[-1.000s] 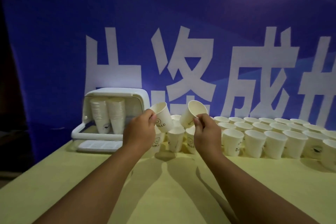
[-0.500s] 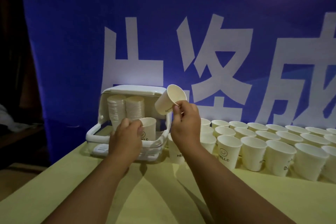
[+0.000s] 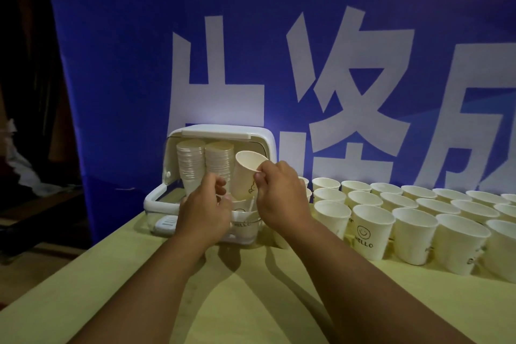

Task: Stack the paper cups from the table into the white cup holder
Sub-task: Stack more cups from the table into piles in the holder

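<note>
The white cup holder (image 3: 268, 145) stands open at the table's back left, its clear door (image 3: 156, 201) folded down. Two tall stacks of paper cups (image 3: 191, 165) fill its left side. My right hand (image 3: 282, 198) pinches the rim of a paper cup (image 3: 245, 173), tilted, just above a lower "HELLO" cup (image 3: 245, 222) that stands in the holder's right part. My left hand (image 3: 205, 213) is at that lower cup's left side with fingers curled at its rim; the back of the hand hides the contact.
Several rows of upright paper cups (image 3: 371, 232) cover the yellow table (image 3: 251, 304) to the right of the holder. A blue banner (image 3: 111, 64) with white characters hangs right behind. The table's left edge drops to a dark floor.
Both hands carried their cups left to the holder. The left one set its cup down inside; the right one has lowered its cup from above the holder to just over that cup.
</note>
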